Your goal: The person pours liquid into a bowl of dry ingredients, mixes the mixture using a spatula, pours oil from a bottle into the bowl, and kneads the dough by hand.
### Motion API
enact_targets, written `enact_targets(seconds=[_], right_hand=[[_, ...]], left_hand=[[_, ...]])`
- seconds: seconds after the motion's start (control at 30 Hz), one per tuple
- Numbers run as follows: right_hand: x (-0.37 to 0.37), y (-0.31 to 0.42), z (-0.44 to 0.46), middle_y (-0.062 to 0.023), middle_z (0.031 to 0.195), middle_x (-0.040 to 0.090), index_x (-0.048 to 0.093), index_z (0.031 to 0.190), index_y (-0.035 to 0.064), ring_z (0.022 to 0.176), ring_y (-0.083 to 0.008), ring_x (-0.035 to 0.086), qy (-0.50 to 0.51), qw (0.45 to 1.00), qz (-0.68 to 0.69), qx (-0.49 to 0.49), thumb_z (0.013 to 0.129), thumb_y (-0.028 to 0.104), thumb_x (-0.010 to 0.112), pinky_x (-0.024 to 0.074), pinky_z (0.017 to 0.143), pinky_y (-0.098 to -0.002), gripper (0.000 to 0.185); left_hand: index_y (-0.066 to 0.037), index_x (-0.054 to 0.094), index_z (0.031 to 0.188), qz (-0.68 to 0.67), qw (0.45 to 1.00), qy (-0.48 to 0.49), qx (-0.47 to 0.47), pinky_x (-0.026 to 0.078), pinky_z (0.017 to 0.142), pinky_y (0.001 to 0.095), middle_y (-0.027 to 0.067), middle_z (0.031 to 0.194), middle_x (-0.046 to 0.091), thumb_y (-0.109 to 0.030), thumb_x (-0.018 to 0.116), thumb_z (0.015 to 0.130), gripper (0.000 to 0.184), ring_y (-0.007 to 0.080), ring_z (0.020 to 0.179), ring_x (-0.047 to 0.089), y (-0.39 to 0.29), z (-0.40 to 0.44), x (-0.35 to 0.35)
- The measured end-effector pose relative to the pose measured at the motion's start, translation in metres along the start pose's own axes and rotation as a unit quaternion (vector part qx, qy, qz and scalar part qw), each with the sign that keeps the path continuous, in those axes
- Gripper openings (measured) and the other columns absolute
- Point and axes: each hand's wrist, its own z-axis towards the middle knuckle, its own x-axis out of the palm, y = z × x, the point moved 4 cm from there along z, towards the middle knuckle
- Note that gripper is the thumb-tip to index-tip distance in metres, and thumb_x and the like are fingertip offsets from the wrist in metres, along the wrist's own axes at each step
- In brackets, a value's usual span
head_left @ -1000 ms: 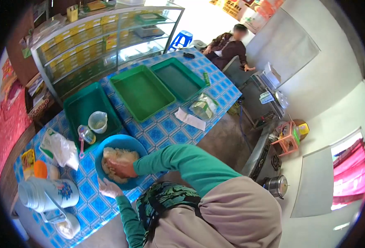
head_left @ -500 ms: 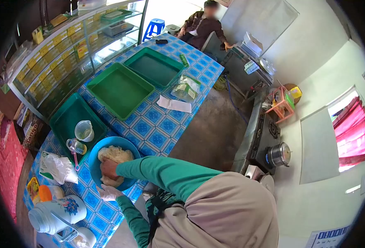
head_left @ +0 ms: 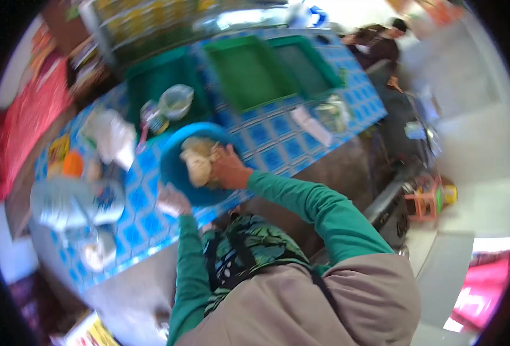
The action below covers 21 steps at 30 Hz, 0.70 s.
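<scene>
A blue basin (head_left: 171,167) stands near the table's front edge with pale dough (head_left: 197,166) inside. My right hand (head_left: 229,168) reaches into it from the right, its fingers bent against the dough. At the basin's lower left rim is my left hand (head_left: 173,200), covered by what looks like a thin whitish glove. Its fingers close at the rim, though blur softens their outline. Behind the basin, a clear measuring jug (head_left: 176,102) and a small cup (head_left: 153,118) with a pink-handled utensil (head_left: 143,138) sit in or at the edge of a dark green tray (head_left: 141,92).
Left of the basin are a white plastic bag (head_left: 113,138), an orange-lidded container (head_left: 73,165) and a large thermos jug (head_left: 56,203). Two more green trays (head_left: 252,75) lie toward the back, with a paper strip (head_left: 311,126) and a plastic packet (head_left: 334,113). A person (head_left: 376,43) sits beyond.
My view has swung, so the table appears higher and turned. My right hand has shifted to the dough's right side, and more dough shows. My left hand stays at the rim.
</scene>
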Motion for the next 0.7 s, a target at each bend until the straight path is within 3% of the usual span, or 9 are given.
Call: enact_targets(seconds=[0.03,0.07,0.17,0.27,0.37,0.47,0.53,0.67,0.7], right_hand=[[0.014,0.011,0.005,-0.0106,0.097,0.068,0.071,0.104,0.013,0.115,-0.0402,0.047,0.068,0.997,-0.026,-0.026,0.078,0.03,0.061,0.0343,0.086,-0.0636,0.033],[0.028,0.024,0.018,-0.0118,0.098,0.068,0.072,0.104,0.0136,0.119,-0.0416,0.044,0.13,0.988,-0.059,-0.052,0.079,0.029,0.06,0.0323,0.088,-0.0647,0.032],[0.067,0.035,0.058,-0.0121,0.097,0.068,0.074,0.092,0.0141,0.112,-0.0374,0.053,0.198,0.975,-0.097,-0.031,0.079,0.028,0.059,0.0382,0.088,-0.0587,0.024],[0.091,0.015,0.063,-0.0115,0.093,0.069,0.074,0.085,0.012,0.093,-0.0298,0.064,0.213,0.972,0.061,0.076,0.079,0.027,0.059,0.0458,0.081,-0.0501,0.022],[0.071,-0.01,0.053,-0.0112,0.086,0.07,0.071,0.077,0.0114,0.076,-0.0267,0.067,0.129,0.983,0.108,0.07,0.077,0.03,0.06,0.0492,0.072,-0.0433,0.021],[0.011,-0.015,0.041,-0.013,0.08,0.068,0.068,0.074,0.0074,0.072,-0.0293,0.065,0.118,0.915,0.32,-0.217,0.074,0.034,0.064,0.0477,0.067,-0.0456,0.027],[-0.001,-0.041,0.039,-0.0166,0.077,0.066,0.065,0.072,0.0013,0.069,-0.0314,0.063,0.025,0.86,0.503,0.081,0.074,0.035,0.067,0.0451,0.065,-0.0467,0.034],[0.051,-0.064,0.065,-0.0191,0.073,0.064,0.064,0.073,-0.0032,0.065,-0.0326,0.06,-0.205,0.933,0.294,-0.012,0.076,0.03,0.069,0.0427,0.061,-0.0482,0.034],[0.069,-0.067,0.08,-0.0191,0.072,0.064,0.064,0.072,-0.0021,0.065,-0.033,0.06,-0.177,0.889,0.389,0.162,0.078,0.027,0.067,0.0429,0.061,-0.0475,0.03]], left_hand=[[0.005,0.054,0.121,0.375,0.924,0.033,0.065,0.041,0.09,0.0502,0.0244,0.123,0.053,-0.016,0.049,0.09,0.037,0.0314,0.107,0.051,-0.029,-0.018,0.028],[0.001,0.061,0.116,0.689,0.71,0.012,0.145,0.042,0.083,0.0495,0.0215,0.105,0.065,-0.015,0.053,0.087,0.034,0.032,0.092,0.058,-0.059,-0.038,0.058],[-0.003,0.065,0.112,0.637,0.745,-0.019,0.2,0.041,0.082,0.0454,0.0175,0.09,0.067,-0.012,0.059,0.082,0.033,0.0334,0.087,0.059,-0.049,-0.027,0.053],[-0.004,0.066,0.113,0.597,0.773,-0.039,0.211,0.038,0.089,0.0427,0.0163,0.092,0.067,-0.01,0.061,0.081,0.033,0.0319,0.088,0.059,-0.047,-0.03,0.053],[-0.005,0.066,0.113,0.616,0.767,-0.041,0.177,0.036,0.093,0.0443,0.015,0.095,0.066,-0.01,0.062,0.082,0.032,0.0303,0.092,0.059,-0.05,-0.034,0.055],[-0.006,0.066,0.113,0.618,0.749,-0.055,0.232,0.032,0.098,0.0463,0.0128,0.097,0.065,-0.008,0.063,0.081,0.032,0.0285,0.096,0.058,-0.053,-0.04,0.051],[-0.007,0.066,0.113,0.591,0.77,-0.029,0.238,0.029,0.1,0.048,0.0113,0.099,0.063,-0.004,0.064,0.08,0.033,0.0277,0.097,0.057,-0.055,-0.04,0.059],[-0.007,0.066,0.114,0.597,0.768,-0.011,0.233,0.028,0.104,0.0477,0.0128,0.101,0.063,-0.002,0.062,0.081,0.033,0.0281,0.099,0.057,-0.063,-0.044,0.063],[-0.008,0.064,0.116,0.597,0.765,0.003,0.243,0.026,0.107,0.0492,0.0133,0.103,0.063,-0.002,0.061,0.082,0.035,0.0283,0.102,0.056,-0.062,-0.044,0.062]])
